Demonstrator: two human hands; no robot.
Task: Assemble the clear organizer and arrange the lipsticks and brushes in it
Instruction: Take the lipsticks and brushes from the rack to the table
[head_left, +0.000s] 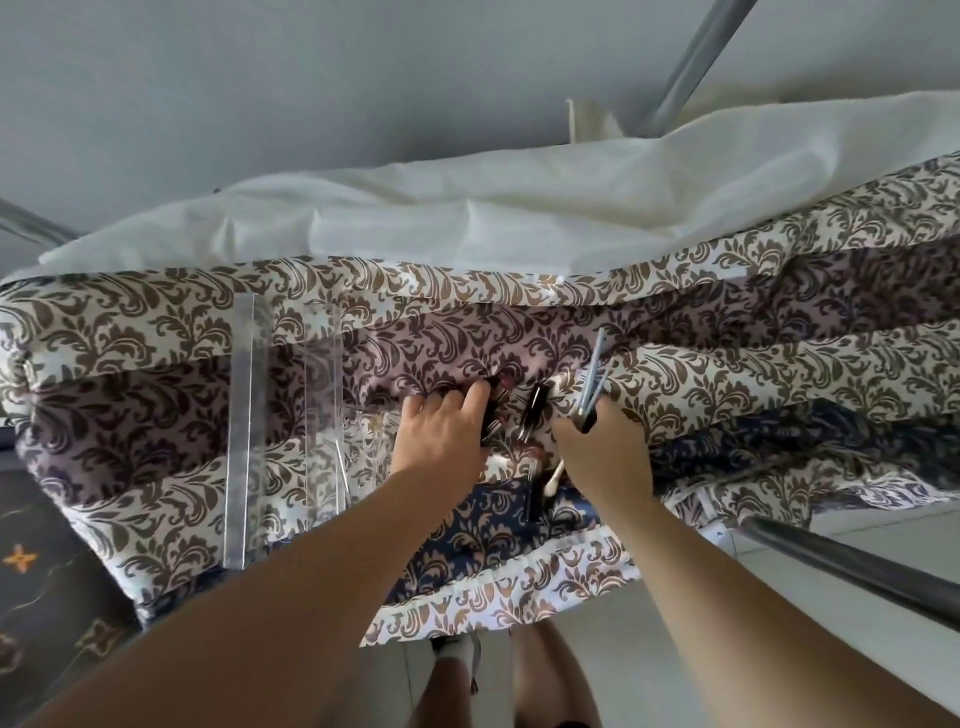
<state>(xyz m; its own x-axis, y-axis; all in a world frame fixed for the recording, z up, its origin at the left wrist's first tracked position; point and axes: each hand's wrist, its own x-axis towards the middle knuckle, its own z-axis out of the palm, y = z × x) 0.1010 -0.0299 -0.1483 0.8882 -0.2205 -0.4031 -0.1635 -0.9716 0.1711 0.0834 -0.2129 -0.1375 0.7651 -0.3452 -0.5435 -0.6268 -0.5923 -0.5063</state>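
Observation:
Flat clear organizer panels lie on the patterned bedspread at the left. My left hand rests palm down on the bed, its fingers over some dark lipsticks. A black lipstick tube lies between my hands. My right hand is shut on a bundle of thin silver-handled brushes that stick up and away from me. Below my hands lie a dark slim tube and a pale small applicator.
A white sheet covers the far side of the bed. Metal bed-frame poles run at the upper right and lower right. A dark patterned rug lies on the floor at the left.

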